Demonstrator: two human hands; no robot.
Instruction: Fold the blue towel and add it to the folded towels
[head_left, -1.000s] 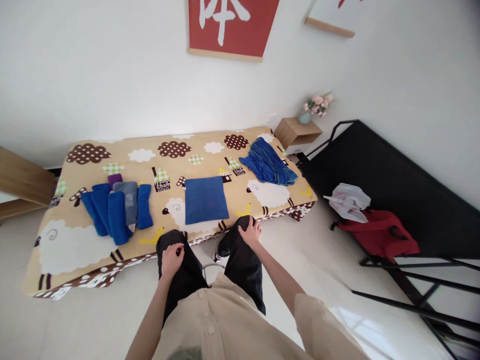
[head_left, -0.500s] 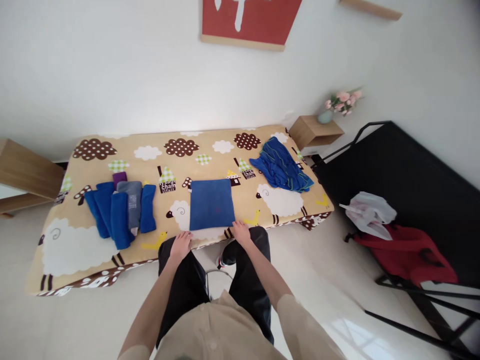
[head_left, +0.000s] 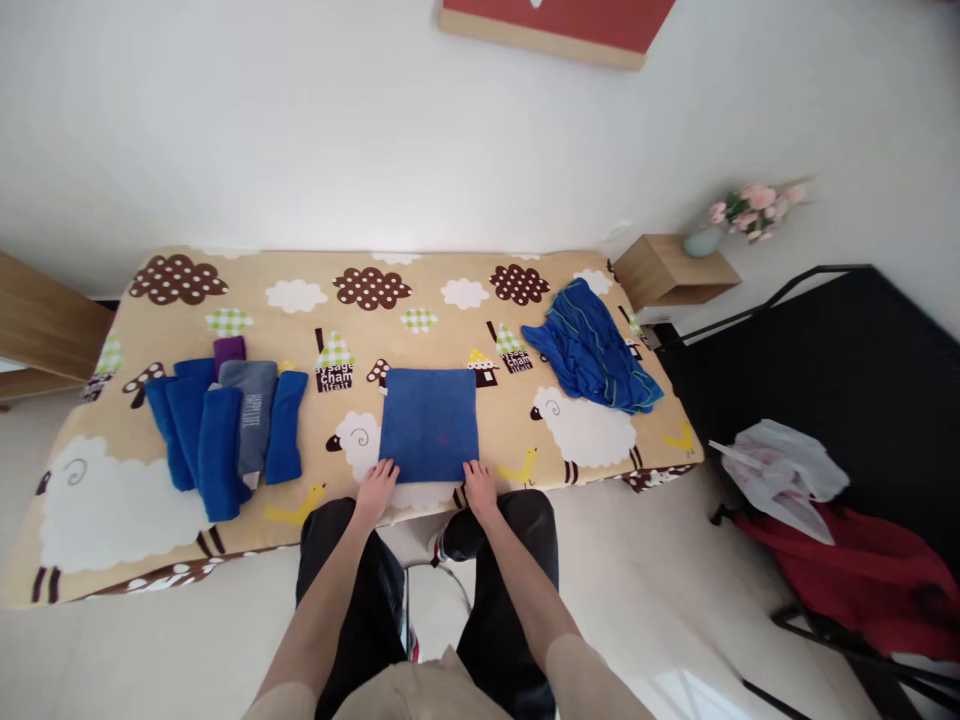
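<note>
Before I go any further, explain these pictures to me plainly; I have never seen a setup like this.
There is no machine here: a person works with two bare hands. The view comes from one camera worn on their head, looking forward and down. A printed cover is spread before them. On it lie a group of folded or rolled cloths at left, a flat square blue cloth in the middle and a crumpled blue cloth at right. The left hand and right hand touch the square's two near corners; whether either pinches it, I cannot tell.
</note>
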